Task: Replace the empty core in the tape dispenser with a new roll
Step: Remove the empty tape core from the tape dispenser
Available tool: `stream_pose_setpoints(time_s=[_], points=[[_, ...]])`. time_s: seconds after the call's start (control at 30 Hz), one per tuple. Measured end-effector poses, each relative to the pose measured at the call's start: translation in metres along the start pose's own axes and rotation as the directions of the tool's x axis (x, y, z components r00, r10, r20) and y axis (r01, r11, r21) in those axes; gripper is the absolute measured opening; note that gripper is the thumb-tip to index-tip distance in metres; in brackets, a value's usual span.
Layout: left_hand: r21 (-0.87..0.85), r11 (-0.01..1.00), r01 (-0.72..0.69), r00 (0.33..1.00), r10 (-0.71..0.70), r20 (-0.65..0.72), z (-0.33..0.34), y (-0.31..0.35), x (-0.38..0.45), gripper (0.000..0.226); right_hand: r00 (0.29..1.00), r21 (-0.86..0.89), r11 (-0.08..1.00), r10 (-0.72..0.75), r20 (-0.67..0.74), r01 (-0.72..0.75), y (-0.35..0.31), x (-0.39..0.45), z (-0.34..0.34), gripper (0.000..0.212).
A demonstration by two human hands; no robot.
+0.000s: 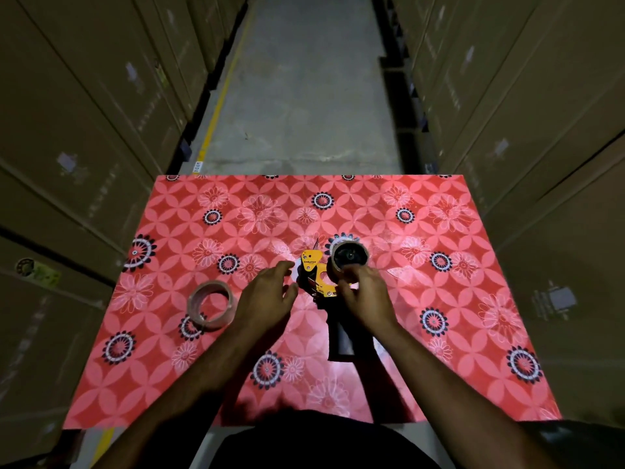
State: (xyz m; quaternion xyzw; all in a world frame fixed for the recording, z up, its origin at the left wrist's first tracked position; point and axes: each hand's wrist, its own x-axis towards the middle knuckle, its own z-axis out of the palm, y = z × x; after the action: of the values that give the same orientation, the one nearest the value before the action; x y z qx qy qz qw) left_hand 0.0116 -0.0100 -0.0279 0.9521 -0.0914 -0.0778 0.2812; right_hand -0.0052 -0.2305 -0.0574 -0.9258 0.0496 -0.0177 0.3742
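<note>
A yellow and black tape dispenser (316, 272) lies on the red floral table (439, 299), its black handle (343, 336) pointing toward me. The empty cardboard core (350, 257) sits on the dispenser's hub at the far right. My right hand (367, 299) rests on the dispenser with its fingertips at the core's near rim. My left hand (267, 296) hovers just left of the dispenser with its fingers spread, holding nothing. A new roll of clear tape (211, 304) lies flat on the table to the left of my left hand.
The table stands in a narrow aisle between tall stacks of cardboard boxes (84, 130) on both sides. Beyond the table's far edge is a concrete floor (304, 96) with a yellow line.
</note>
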Motion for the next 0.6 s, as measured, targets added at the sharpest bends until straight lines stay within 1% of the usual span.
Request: stream_pose_setpoints(time_s=[0.07, 0.13, 0.2, 0.27, 0.33, 0.47, 0.6], points=[[-0.071, 0.997, 0.01, 1.0, -0.01, -0.01, 0.003, 0.01, 0.013, 0.038, 0.987, 0.084, 0.99, 0.12, -0.105, -0.112, 0.009, 0.015, -0.011, 0.022], [-0.085, 0.996, -0.006, 1.0, 0.005, -0.009, 0.007, 0.022, 0.029, 0.034, 0.965, 0.124, 0.97, 0.223, -0.136, -0.207, 0.018, 0.032, -0.02, 0.021], [-0.049, 0.998, -0.032, 0.999, 0.032, 0.003, 0.013, 0.034, 0.049, 0.033, 0.957, 0.102, 0.957, 0.28, -0.072, -0.272, 0.025, 0.047, -0.026, 0.03], [0.0, 0.999, -0.05, 0.999, 0.05, -0.003, 0.022, 0.045, 0.069, 0.032, 0.957, 0.057, 0.956, 0.288, 0.025, -0.289, 0.03, 0.058, -0.027, 0.038], [0.047, 0.998, -0.045, 0.999, 0.045, -0.008, 0.031, 0.054, 0.088, 0.032, 0.951, 0.043, 0.954, 0.291, 0.099, -0.297, 0.032, 0.067, -0.027, 0.038], [0.223, 0.973, -0.055, 0.997, 0.04, 0.071, 0.05, 0.059, 0.116, 0.034, 0.936, 0.007, 0.946, 0.318, 0.148, -0.323, 0.033, 0.08, -0.024, 0.034], [0.306, 0.95, -0.056, 0.993, 0.022, 0.113, 0.065, 0.062, 0.129, 0.028, 0.916, -0.021, 0.936, 0.348, 0.201, -0.351, 0.034, 0.094, -0.025, 0.032]])
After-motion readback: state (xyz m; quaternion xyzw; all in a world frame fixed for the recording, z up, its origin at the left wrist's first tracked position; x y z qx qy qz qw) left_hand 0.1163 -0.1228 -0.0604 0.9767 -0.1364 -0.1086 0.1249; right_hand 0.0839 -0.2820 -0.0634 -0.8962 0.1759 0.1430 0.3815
